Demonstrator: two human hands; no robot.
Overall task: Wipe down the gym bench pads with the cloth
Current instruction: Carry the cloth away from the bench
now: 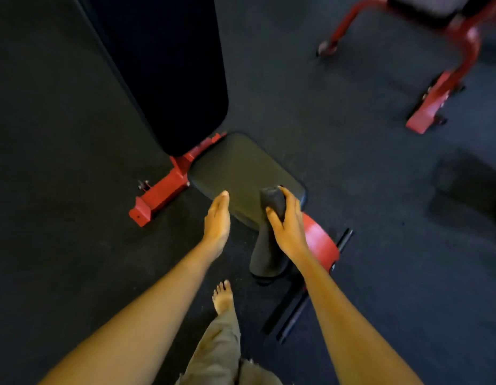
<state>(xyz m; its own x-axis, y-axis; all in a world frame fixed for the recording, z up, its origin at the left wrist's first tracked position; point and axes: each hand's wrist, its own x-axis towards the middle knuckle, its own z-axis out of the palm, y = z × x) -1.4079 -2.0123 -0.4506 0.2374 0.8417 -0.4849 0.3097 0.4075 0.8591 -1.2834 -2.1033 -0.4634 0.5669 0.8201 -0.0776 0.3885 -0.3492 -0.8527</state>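
Your right hand (pixel 290 226) grips the bunched dark cloth (pixel 273 200), fingers curled round it, at the lower right corner of the seat pad (pixel 241 168) in the frame centre. Your left hand (pixel 217 220) lies with straight fingers at the pad's near edge and holds nothing. I judge the seat wipe is only starting. Next, sweep the cloth across toward the backrest pad (pixel 172 65), upper left.

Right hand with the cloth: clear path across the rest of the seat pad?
Probably yes. The right hand grips the cloth at the near corner of the seat pad; the pad ahead is bare, and the open left hand is off to the side at its edge.
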